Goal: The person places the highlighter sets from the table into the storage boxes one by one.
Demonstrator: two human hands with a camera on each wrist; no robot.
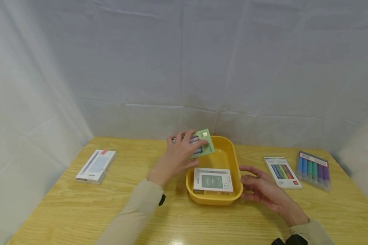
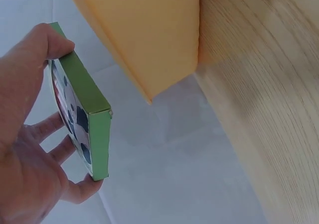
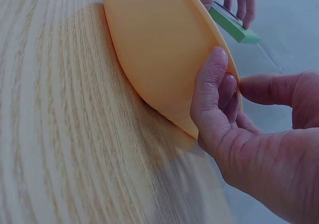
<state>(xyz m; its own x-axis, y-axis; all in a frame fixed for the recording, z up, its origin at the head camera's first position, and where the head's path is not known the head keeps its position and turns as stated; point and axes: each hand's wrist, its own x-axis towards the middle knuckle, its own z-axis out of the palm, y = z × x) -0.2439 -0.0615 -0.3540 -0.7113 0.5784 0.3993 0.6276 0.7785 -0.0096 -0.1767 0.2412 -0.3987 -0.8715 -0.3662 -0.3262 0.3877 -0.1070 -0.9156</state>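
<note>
My left hand (image 1: 179,153) grips a flat green box (image 1: 209,149) with a printed or windowed front, tilted above the far left part of a yellow plastic basket (image 1: 232,153). Thumb and fingers hold opposite edges of that box in the left wrist view. Inside the basket's near end lies a white box (image 1: 213,180) with a grey-green label, on top of something partly hidden. At the right side of the basket, my right hand (image 1: 266,194) holds the rim, its curled fingers against the outer wall in the right wrist view.
On the wooden table (image 1: 135,204), a white pack (image 1: 96,165) lies far left. To the right are a white box of colored sticks (image 1: 283,173) and a clear pack of blue, green and purple markers (image 1: 313,170). A pale sheet (image 1: 141,68) hangs behind the table.
</note>
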